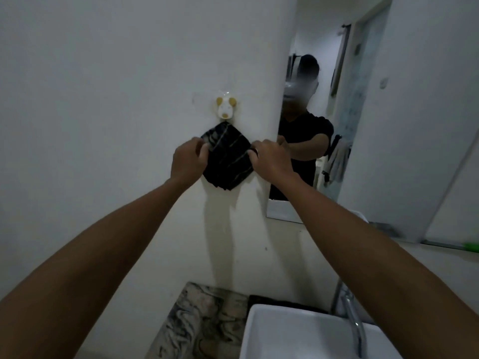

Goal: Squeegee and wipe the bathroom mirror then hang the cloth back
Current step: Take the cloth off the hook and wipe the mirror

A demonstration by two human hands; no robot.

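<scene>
Pinching cloth (228, 158) edges, both hands

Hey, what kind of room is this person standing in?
Most likely a home bathroom. A white sink with a chrome tap sits below, a mirror hangs on the wall, and a dark cloth hangs from a small wall hook.

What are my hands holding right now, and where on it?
Both hold the dark cloth hanging from the hook: left hand pinches its left corner, right hand its right corner.
</scene>
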